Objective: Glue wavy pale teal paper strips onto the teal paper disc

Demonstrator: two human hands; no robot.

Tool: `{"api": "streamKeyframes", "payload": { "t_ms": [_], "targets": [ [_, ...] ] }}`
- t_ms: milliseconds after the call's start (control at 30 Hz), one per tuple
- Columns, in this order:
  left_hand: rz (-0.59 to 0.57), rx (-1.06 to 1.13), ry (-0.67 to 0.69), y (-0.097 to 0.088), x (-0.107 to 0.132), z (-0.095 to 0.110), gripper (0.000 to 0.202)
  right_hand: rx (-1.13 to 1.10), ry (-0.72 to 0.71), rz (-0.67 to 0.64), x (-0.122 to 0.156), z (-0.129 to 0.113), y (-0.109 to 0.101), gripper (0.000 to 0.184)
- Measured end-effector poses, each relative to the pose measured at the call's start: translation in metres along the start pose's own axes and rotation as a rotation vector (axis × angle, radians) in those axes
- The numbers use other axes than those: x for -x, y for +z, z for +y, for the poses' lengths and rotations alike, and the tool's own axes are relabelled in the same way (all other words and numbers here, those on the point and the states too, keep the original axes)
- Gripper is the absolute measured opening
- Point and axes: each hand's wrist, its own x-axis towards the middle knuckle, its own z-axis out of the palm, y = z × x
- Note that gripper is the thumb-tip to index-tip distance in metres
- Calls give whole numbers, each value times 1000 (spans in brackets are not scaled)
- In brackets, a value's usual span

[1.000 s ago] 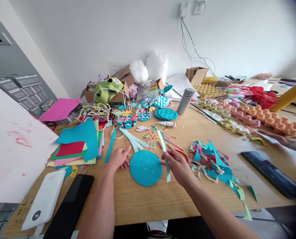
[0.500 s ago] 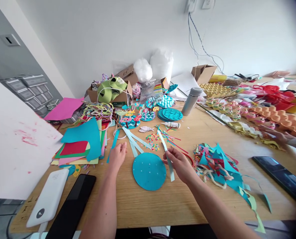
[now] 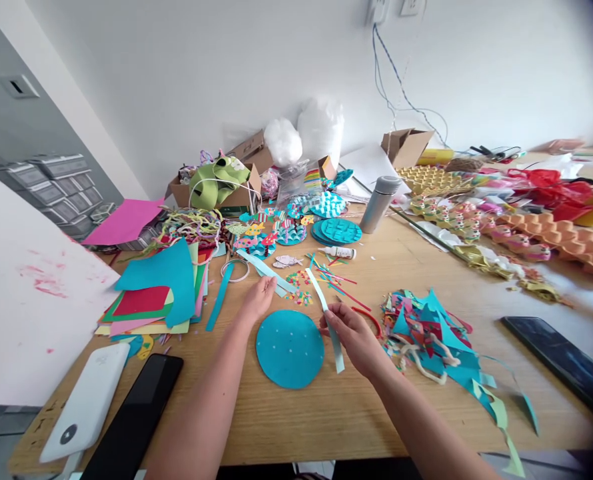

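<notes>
A teal paper disc (image 3: 289, 348) dotted with small white spots lies flat on the wooden table (image 3: 326, 413) in front of me. My right hand (image 3: 352, 337) pinches a pale blue paper strip (image 3: 326, 319) at the disc's right edge; the strip sticks out above and below my fingers. My left hand (image 3: 260, 297) reaches forward past the disc's upper left edge. Its fingers rest on a fan of loose pale blue strips (image 3: 266, 269), and I cannot see whether they grip one.
A stack of coloured paper sheets (image 3: 164, 290) lies at the left, with a white power bank (image 3: 89, 400) and black phone (image 3: 134, 420) nearer me. A heap of paper scraps (image 3: 431, 330) sits right. A tablet (image 3: 561, 363), glue bottle (image 3: 340, 252), flask (image 3: 379, 203) and boxes stand farther off.
My left hand has moved forward and right, from beside the disc onto the loose pale strips. My right hand keeps holding its strip. Another person's hand at the far right has left view.
</notes>
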Motion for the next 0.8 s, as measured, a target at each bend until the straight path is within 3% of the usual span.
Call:
{"api": "streamKeyframes", "payload": {
  "t_ms": [100,267,400,567,800],
  "targets": [
    [-9,52,31,-2,4,-1,28,86,-36,6,1,-7,-6,46],
    [-2,172,41,-25,29,0,36,247,-94,-93,0,-13,-16,36],
    [-163,473,-45,-37,47,6,39,435,-108,-221,-1,-16,-8,20],
    [-213,577,-95,-31,53,6,44,625,-117,-253,-3,-24,8,10],
    [-243,627,-118,-21,53,0,37,684,-42,-270,-8,-29,14,15]
  ]
}}
